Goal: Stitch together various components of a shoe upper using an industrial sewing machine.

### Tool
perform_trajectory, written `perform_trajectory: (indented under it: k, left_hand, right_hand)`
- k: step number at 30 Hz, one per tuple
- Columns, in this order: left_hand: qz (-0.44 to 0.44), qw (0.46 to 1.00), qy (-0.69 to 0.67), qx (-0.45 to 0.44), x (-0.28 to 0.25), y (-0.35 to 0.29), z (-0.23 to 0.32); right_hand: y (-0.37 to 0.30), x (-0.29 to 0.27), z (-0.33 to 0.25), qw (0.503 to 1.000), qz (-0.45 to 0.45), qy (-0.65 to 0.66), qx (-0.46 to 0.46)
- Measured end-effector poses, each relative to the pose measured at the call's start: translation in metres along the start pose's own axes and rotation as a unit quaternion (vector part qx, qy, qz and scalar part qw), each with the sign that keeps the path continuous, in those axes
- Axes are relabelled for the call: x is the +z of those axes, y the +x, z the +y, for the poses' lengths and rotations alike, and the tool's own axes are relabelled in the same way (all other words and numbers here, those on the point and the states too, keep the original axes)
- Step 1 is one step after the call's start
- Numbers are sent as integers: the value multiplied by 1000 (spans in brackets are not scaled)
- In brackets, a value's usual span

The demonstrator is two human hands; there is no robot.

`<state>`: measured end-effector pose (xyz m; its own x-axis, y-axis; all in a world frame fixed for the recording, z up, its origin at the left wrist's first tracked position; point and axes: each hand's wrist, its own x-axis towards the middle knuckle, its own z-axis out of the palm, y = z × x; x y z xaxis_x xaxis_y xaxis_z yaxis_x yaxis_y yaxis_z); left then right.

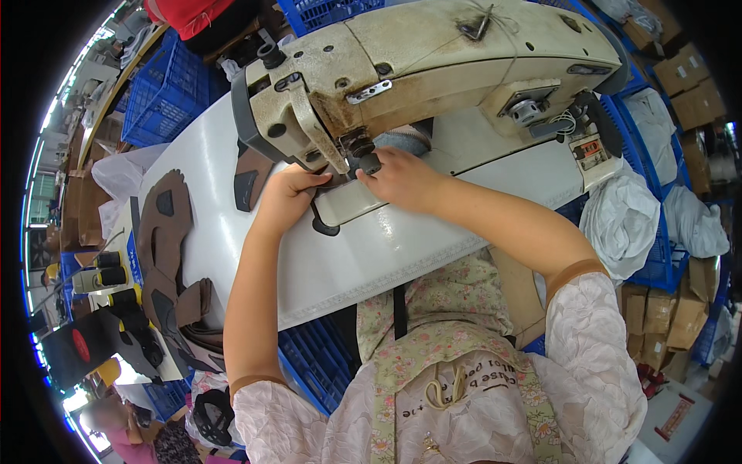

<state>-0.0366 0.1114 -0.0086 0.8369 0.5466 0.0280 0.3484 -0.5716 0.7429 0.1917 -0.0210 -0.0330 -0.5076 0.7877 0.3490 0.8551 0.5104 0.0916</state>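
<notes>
A beige industrial sewing machine stands over a white table, its needle area between my two hands. My left hand is closed, with thumb and fingers pinching a brown cut piece beside the presser foot. My right hand lies just right of the needle, fingers curled under the machine head; what they grip is hidden. Behind the right hand shows a grey-blue curved fabric part. Another brown piece with a dark patch lies left of the machine head.
More brown cut pieces with dark patches lie along the table's left side. Black thread spools stand beyond them. Blue crates are at back left, and white plastic bags at right. Cardboard boxes are stacked behind.
</notes>
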Motion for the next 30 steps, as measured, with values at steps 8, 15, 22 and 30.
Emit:
perform_trajectory:
  k: [8,15,22,30]
  left_hand:
    - [9,1000,18,15,3,0,5]
    - [26,998,54,26,5,3,8]
    - [68,992,98,40,9,4,5]
    - [61,991,119,-8,10,8,5]
  right_hand:
    - [1,3,-2,1000,3,4,23]
    - [3,5,-2,998,48,-18,35]
    - [9,11,-2,993,65,71,72]
    - [14,20,0,984,153,33,83]
